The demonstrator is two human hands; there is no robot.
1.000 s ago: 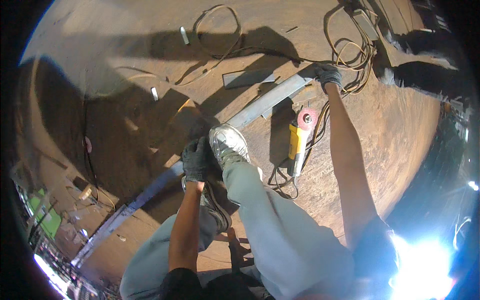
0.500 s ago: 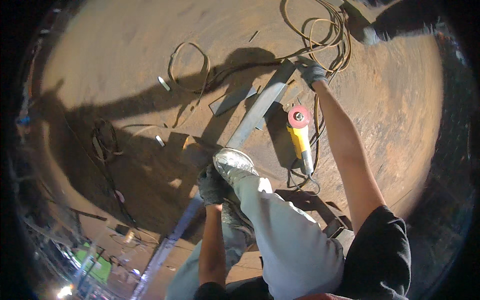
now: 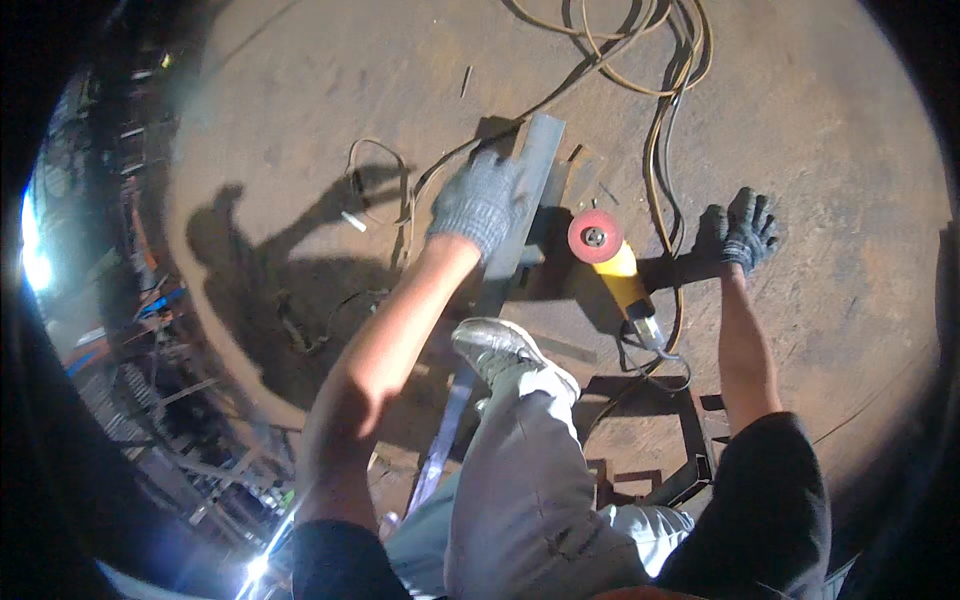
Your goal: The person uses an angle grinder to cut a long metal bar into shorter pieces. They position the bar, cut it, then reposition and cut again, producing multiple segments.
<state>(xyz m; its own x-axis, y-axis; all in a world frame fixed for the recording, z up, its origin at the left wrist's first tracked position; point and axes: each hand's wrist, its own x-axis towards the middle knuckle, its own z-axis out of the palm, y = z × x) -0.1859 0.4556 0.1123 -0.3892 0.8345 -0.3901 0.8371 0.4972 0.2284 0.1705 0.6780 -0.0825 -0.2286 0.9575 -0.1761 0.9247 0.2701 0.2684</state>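
The left hand, in a grey knitted glove, is reaching forward with the bare forearm extending up from the lower edge and the elbow bent slightly. The palm is facing down and the fingers are curling over what lies beneath them; whether they are gripping it cannot be told. The right hand, in a dark glove, is stretching out to the right side on a nearly straight bare arm, with a dark short sleeve covering the upper arm. Its fingers are spreading apart, holding nothing. The two hands are working well apart from each other.
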